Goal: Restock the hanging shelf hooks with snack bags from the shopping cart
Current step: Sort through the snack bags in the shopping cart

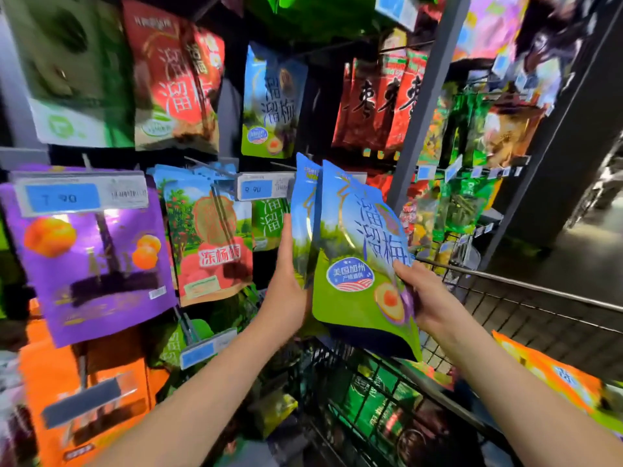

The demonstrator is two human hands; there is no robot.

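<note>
Two blue-and-green snack bags are held upright in front of the shelf. My right hand [421,298] grips the front bag [354,257] at its lower right edge, thumb on its face. Behind it the second bag [301,224] stands edge-on, and my left hand [286,288] holds it from the left with fingers up along its side. A matching blue-and-green bag [269,102] hangs on a hook above them. The wire shopping cart [505,298] is below and to the right, with green and dark bags [377,409] inside.
Hooks with price tags [259,188] stick out of the shelf. Purple bags [91,257], red-and-green bags [205,237], orange bags [84,399] and red bags [175,79] hang at the left. A grey upright post [418,106] divides the shelf. An orange bag [556,379] lies at the right.
</note>
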